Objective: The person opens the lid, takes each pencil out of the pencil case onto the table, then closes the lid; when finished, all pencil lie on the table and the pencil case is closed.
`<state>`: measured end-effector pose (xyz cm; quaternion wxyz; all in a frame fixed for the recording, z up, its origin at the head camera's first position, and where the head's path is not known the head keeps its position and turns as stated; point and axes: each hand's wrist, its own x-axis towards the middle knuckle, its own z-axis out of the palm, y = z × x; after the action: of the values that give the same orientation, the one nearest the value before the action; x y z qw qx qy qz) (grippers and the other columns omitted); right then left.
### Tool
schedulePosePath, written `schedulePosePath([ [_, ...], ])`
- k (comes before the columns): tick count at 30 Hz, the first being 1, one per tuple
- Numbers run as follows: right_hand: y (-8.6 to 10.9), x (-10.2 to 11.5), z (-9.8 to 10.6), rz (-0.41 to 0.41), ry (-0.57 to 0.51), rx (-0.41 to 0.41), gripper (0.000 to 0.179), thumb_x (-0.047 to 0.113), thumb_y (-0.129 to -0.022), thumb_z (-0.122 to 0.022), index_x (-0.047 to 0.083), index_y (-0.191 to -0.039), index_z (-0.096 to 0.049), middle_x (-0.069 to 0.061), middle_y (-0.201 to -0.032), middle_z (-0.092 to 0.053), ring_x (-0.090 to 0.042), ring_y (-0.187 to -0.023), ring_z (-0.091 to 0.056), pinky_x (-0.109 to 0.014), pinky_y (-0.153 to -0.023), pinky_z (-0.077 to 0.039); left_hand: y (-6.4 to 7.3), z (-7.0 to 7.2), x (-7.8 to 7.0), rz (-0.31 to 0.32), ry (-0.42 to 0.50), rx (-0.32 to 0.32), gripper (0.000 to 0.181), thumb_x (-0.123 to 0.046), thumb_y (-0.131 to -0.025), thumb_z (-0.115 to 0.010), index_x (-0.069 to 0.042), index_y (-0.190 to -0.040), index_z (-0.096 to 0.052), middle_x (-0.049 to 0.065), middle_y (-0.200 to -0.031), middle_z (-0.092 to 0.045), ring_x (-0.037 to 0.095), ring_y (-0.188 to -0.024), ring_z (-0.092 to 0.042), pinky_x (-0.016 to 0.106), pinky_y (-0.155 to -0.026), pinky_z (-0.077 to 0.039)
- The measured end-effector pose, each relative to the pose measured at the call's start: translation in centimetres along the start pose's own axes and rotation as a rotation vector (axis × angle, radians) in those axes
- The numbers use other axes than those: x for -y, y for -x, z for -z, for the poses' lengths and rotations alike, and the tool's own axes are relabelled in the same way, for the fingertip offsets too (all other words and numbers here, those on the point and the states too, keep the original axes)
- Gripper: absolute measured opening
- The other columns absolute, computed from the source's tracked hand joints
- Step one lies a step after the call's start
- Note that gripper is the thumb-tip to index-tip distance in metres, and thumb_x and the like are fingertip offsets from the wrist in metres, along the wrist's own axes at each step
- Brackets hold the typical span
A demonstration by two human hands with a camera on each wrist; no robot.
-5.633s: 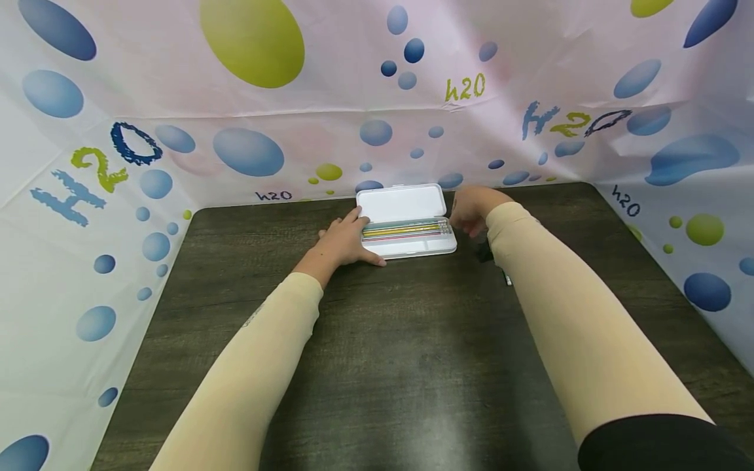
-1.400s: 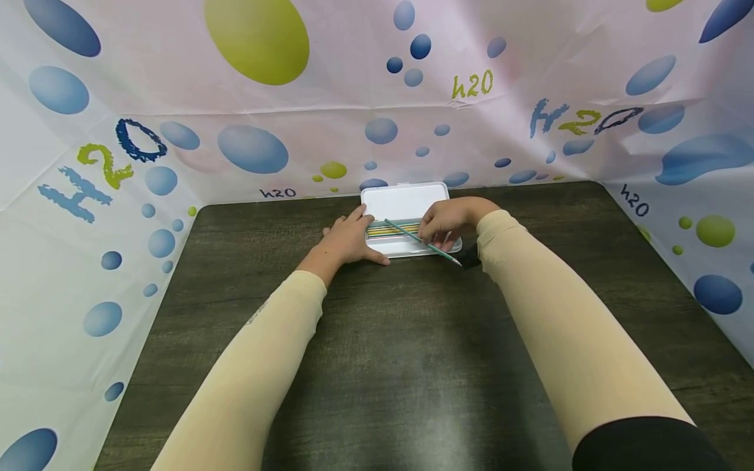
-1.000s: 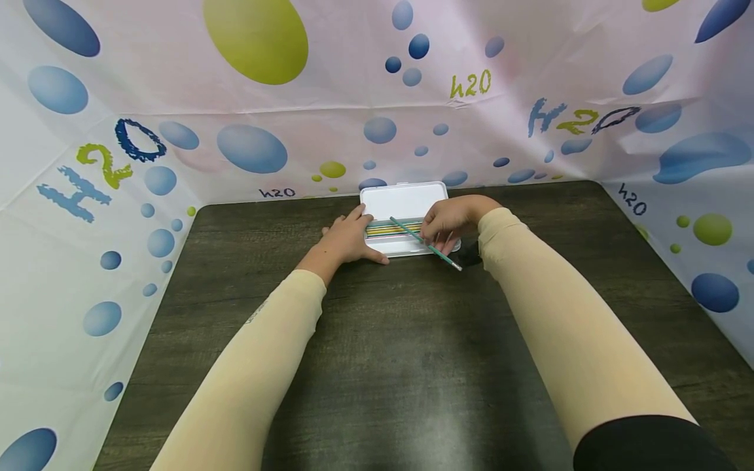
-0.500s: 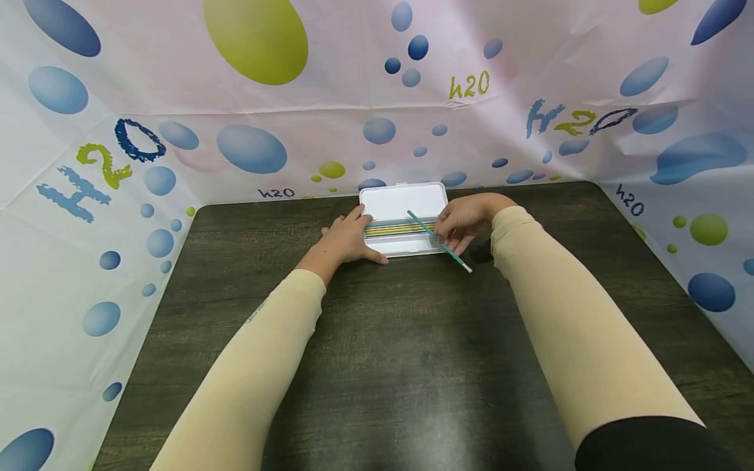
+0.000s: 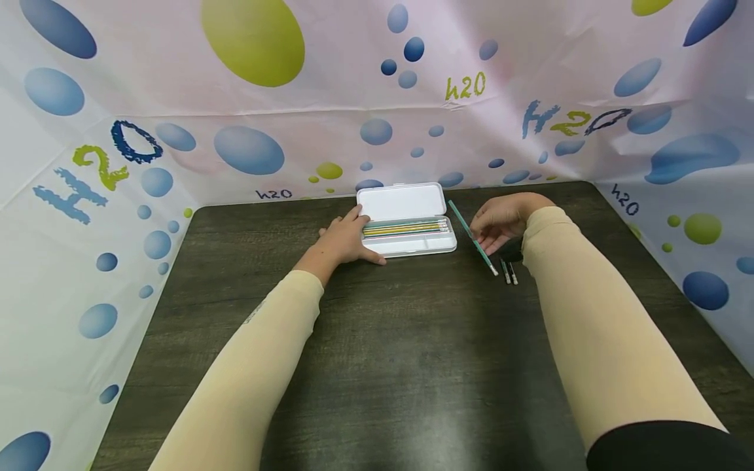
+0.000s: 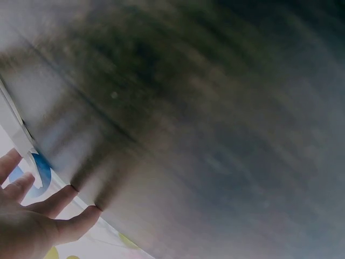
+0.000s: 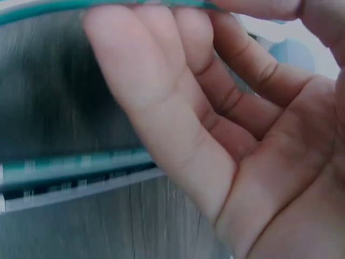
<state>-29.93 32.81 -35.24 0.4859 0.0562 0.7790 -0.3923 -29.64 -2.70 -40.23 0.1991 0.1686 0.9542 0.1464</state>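
An open white pencil case (image 5: 406, 248) stands at the back of the table, its lid (image 5: 400, 203) tipped back. Several pencils (image 5: 406, 229) lie side by side in it. My left hand (image 5: 341, 241) rests on the case's left end, fingers spread and thumb along the front edge. To the right of the case, my right hand (image 5: 497, 221) pinches a green pencil (image 5: 484, 257) with a pale end, held slanted. Below that hand, a green pencil (image 7: 70, 166) and a dark pencil (image 7: 70, 187) lie on the table, mostly hidden from the head view.
The dark wooden table (image 5: 377, 353) stretches toward me. A white curtain (image 5: 330, 137) with blue and green spots and lettering hangs right behind the case and along both sides.
My right hand has carried the green pencil from over the case rightward, out beside it. Two pencil ends on the table have come into sight. The left hand stays on the case.
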Motion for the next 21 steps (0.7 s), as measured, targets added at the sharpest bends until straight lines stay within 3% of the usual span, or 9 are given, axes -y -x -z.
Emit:
schedulePosePath([
  [6, 1.1, -2.2, 1.1, -0.021, -0.018, -0.042, 0.013, 0.011, -0.097, -0.057, 0.003, -0.107, -0.062, -0.004, -0.092, -0.065, -0.016, -0.084, -0.073, -0.033, -0.088, -0.067, -0.1, -0.2, 0.1, 0.001, -0.019, 0.0, 0.114, -0.067, -0.081, -0.086, -0.02, -0.17, -0.032, 0.005, -0.184, -0.005, 0.052, -0.164, -0.02, 0.081, -0.125, -0.023],
  [21, 3.1, -6.5, 2.3, -0.068, -0.042, -0.122, 0.015, 0.015, -0.103, -0.055, 0.002, -0.106, -0.063, -0.003, -0.09, -0.066, -0.014, -0.083, -0.074, -0.03, -0.086, -0.067, 0.1, 0.0, 0.0, -0.003, -0.016, 0.004, 0.113, -0.066, -0.082, -0.086, -0.02, -0.17, -0.03, 0.003, -0.184, -0.002, 0.053, -0.165, -0.018, 0.081, -0.125, -0.022],
])
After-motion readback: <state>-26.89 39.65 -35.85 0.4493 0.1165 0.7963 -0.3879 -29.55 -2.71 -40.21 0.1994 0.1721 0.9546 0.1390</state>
